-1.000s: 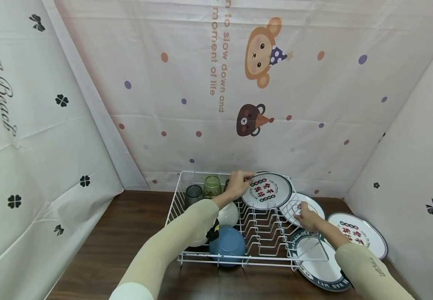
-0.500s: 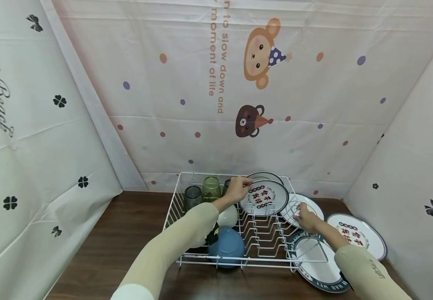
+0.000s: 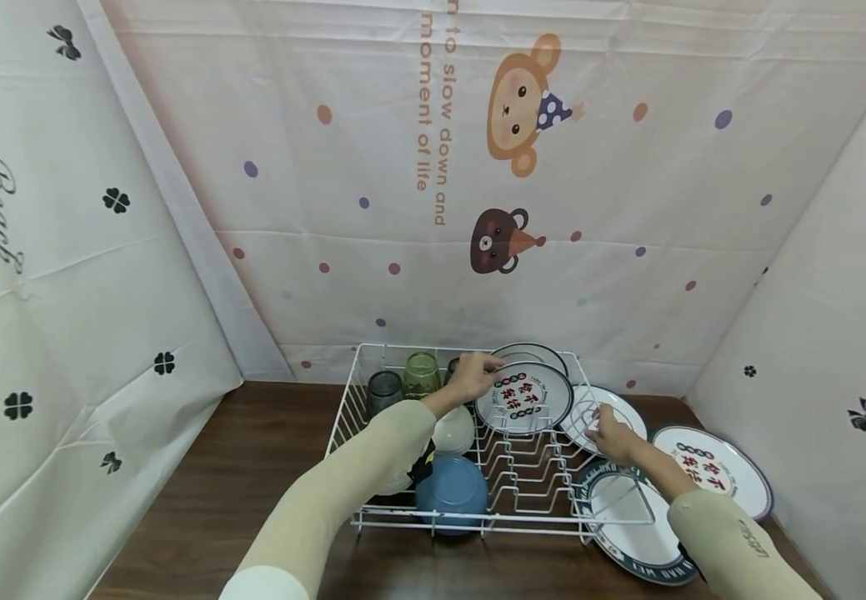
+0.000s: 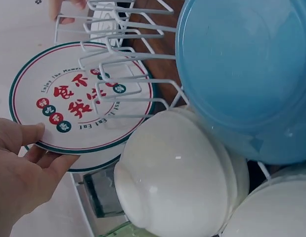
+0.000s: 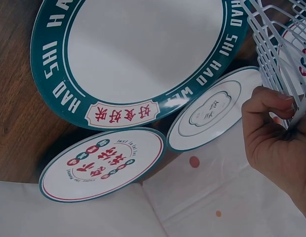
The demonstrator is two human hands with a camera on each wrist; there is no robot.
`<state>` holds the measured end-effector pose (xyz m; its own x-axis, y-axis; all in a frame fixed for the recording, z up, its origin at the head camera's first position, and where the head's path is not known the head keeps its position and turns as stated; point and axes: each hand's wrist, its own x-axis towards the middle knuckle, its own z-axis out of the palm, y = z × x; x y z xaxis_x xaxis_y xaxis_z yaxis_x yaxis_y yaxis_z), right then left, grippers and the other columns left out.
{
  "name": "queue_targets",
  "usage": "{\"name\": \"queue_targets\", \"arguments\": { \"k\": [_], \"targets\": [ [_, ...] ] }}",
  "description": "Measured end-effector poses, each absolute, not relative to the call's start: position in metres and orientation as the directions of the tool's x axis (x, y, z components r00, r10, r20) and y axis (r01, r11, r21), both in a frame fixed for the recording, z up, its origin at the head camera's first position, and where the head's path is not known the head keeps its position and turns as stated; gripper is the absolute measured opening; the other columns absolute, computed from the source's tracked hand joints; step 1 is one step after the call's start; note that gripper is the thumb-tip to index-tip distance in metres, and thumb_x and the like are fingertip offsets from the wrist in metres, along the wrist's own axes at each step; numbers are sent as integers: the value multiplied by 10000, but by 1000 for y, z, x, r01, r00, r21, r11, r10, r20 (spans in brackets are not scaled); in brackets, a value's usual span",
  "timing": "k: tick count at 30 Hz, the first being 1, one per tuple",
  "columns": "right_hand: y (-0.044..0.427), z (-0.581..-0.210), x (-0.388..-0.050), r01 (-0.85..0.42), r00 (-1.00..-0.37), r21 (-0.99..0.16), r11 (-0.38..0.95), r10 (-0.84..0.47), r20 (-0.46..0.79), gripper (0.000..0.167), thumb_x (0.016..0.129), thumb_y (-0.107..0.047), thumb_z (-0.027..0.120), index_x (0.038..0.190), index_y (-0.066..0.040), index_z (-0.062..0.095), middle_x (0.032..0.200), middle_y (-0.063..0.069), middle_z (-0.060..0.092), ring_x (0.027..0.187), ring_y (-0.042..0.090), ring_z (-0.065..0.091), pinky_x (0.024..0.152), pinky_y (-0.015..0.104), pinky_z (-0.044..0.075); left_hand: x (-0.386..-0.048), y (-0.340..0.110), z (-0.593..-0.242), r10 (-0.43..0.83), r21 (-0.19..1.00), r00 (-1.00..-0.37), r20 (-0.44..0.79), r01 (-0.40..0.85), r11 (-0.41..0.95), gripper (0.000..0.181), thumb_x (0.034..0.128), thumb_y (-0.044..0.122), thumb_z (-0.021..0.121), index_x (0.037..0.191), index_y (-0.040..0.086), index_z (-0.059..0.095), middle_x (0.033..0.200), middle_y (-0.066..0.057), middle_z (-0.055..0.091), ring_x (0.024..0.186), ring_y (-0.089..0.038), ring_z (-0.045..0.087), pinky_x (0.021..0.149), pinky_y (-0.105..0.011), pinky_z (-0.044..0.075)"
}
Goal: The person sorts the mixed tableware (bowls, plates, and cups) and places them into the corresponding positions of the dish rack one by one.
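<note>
In the head view my left hand [image 3: 472, 379] holds the left edge of a white plate [image 3: 526, 400] with red characters. That plate stands in the back slots of a white wire dish rack [image 3: 530, 530], and a second plate [image 3: 530, 352] stands behind it. The left wrist view shows the thumb [image 4: 34, 133] on the plate's printed face and the fingers behind its rim. My right hand [image 3: 616, 437] grips the rack's right side wires, with thumb and fingers curled round them in the right wrist view. What the wrapped fingers touch is partly hidden.
The rack's left side holds a dark glass [image 3: 385, 392], a green glass [image 3: 422, 375], white bowls [image 4: 172, 173] and a blue bowl [image 3: 451, 492]. Right of the rack lie a green-rimmed plate [image 5: 143, 49], a printed plate [image 5: 103, 165] and a plain-centred plate [image 5: 212, 113]. Patterned cloth hangs behind.
The held plate has come forward and down, away from the plate behind it, which now shows more. It moved only slightly in the last half second. The right hand keeps its place on the rack.
</note>
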<state>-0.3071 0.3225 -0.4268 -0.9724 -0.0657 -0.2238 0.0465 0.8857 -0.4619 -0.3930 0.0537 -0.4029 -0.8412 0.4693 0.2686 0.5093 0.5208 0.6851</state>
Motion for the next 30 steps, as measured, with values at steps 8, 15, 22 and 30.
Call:
{"name": "queue_targets", "arguments": {
  "k": [8,15,22,30],
  "targets": [
    [324,-421,-315,23,-973,-428,903,-78,-218,317,1072,-91,411,1250,101,231,1026,372,570,853,352,598,764,442,523,-401,38,-378,451,704,-841,299,513,491,289,972,-3,636,1257,-36,675,1130,-202,746,1060,-320,723,902,-359,589],
    [333,-422,-318,65,-970,-464,883,-53,-236,293,1075,-99,397,1249,60,224,935,303,542,634,225,509,505,248,441,-418,-34,-359,456,474,-808,372,588,656,288,965,20,612,1240,-43,665,1148,-221,735,1109,-368,688,954,-462,558],
    [339,-424,-312,82,-967,-476,876,-46,-251,301,1079,-101,390,1249,74,214,869,235,518,561,153,436,489,225,420,-407,-117,-385,387,176,-893,230,429,886,375,994,132,630,1343,-1,607,1339,-254,604,1285,-452,523,1050,-603,451],
    [343,-429,-311,46,-971,-488,872,-76,-226,277,1076,-83,383,1235,75,219,826,214,513,503,118,410,459,209,406,-377,-139,-442,253,269,-941,225,309,912,348,970,67,582,1242,-133,500,1223,-360,552,1139,-521,524,918,-657,468]
  ]
}}
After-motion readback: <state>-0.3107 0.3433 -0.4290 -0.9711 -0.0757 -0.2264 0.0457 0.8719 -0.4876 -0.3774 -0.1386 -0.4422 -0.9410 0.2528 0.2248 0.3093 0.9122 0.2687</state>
